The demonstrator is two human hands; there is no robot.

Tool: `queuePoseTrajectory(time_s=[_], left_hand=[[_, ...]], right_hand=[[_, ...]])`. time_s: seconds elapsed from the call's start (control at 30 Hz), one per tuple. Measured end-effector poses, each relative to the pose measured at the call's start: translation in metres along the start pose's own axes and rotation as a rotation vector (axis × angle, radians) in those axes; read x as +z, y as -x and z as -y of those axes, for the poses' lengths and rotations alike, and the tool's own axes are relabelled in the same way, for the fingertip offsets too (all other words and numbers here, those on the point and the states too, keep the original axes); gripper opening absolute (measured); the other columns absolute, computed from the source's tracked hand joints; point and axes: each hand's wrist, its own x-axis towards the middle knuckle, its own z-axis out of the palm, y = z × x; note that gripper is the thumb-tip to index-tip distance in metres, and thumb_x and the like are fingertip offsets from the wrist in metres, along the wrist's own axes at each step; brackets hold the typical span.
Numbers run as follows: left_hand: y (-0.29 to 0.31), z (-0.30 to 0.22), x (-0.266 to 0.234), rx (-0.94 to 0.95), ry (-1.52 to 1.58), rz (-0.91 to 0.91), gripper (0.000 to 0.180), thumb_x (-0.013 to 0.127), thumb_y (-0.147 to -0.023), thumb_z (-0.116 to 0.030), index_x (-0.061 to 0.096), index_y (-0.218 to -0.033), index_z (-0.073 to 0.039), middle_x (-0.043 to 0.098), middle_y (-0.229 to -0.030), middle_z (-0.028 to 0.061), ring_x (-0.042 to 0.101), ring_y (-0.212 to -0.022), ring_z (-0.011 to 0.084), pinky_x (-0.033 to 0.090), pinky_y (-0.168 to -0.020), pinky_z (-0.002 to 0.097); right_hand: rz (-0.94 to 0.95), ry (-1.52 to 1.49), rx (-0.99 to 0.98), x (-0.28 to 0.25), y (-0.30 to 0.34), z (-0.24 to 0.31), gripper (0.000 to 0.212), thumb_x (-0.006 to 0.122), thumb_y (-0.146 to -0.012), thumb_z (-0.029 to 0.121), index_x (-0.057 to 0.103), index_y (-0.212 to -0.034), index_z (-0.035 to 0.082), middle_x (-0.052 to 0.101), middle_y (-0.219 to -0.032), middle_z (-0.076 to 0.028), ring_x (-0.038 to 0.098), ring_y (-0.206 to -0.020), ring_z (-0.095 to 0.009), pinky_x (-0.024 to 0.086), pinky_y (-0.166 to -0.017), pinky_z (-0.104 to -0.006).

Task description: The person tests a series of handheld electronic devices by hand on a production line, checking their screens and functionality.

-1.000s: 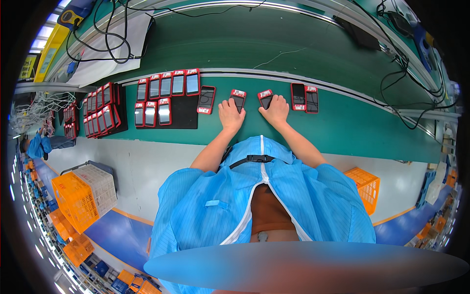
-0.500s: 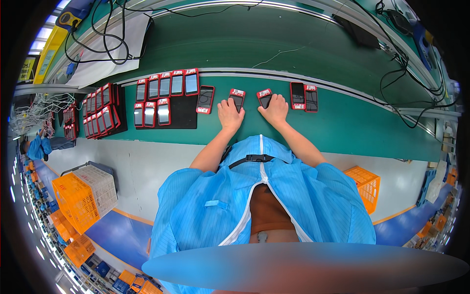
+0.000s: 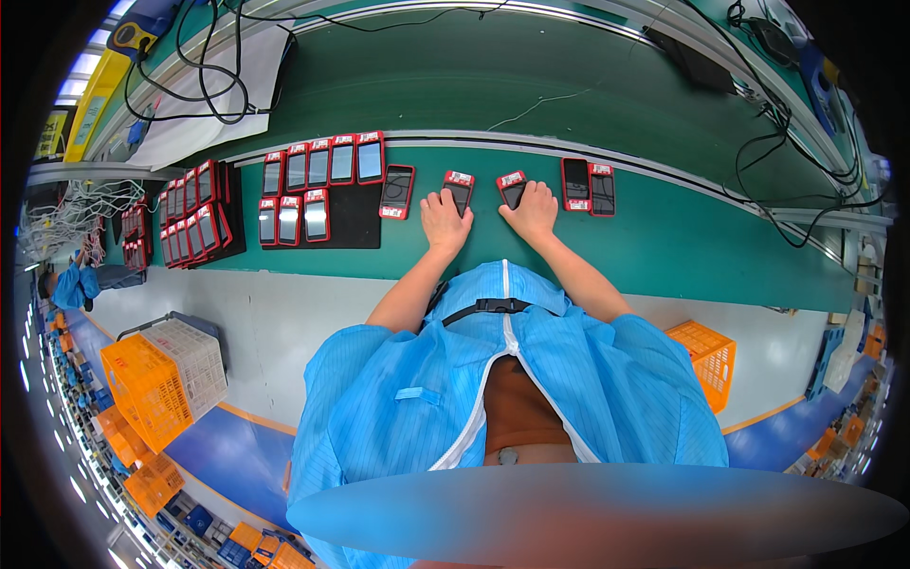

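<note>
Two red-edged handheld devices with dark screens lie tilted on the green bench in front of me. My left hand (image 3: pixel 445 223) covers the lower left part of one handheld device (image 3: pixel 461 187), its thumb and fingers around the sides. On the other handheld device (image 3: pixel 512 188), my right hand (image 3: pixel 534 212) has its thumb at the near end and its fingers along the right edge. Left of my hands lies a further handheld device (image 3: pixel 397 192). To the right, two more, a dark-screened device (image 3: pixel 575 183) and a neighbouring device (image 3: pixel 602 192), lie side by side.
A black mat (image 3: pixel 355 218) on the left bears rows of similar red devices; stacked devices (image 3: pixel 194 218) stand farther left. Loose cables (image 3: pixel 796 171) hang at the right. Behind the green bench (image 3: pixel 682 256) runs a metal rail. Orange crates (image 3: pixel 152 379) stand on the floor.
</note>
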Motion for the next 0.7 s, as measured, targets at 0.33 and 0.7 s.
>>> queuePoseTrajectory(time_s=[0.33,0.7], left_hand=[[-0.0002,-0.0001,0.0005,-0.006,-0.009,0.017,0.046,0.077,-0.072,-0.026,0.053,-0.104,-0.005,0.054,-0.1,0.0171,0.052,-0.094,0.0372,0.046,-0.082,0.0474],[-0.001,0.0001,-0.0006,-0.009,-0.01,0.034,0.047,0.078,-0.071,-0.027,0.053,-0.104,-0.005,0.053,-0.1,0.017,0.052,-0.094,0.0372,0.046,-0.081,0.0473]], right_hand=[[-0.003,0.007,-0.004,-0.0011,0.0002,-0.0002,0.057,0.079,-0.061,0.04,0.055,-0.097,0.004,0.056,-0.097,-0.012,0.058,-0.095,-0.03,0.048,-0.078,-0.0429],[0.011,-0.008,0.003,-0.0016,-0.0001,0.0002,0.056,0.078,-0.061,0.039,0.055,-0.097,0.003,0.056,-0.098,-0.013,0.058,-0.096,-0.031,0.048,-0.079,-0.0436]])
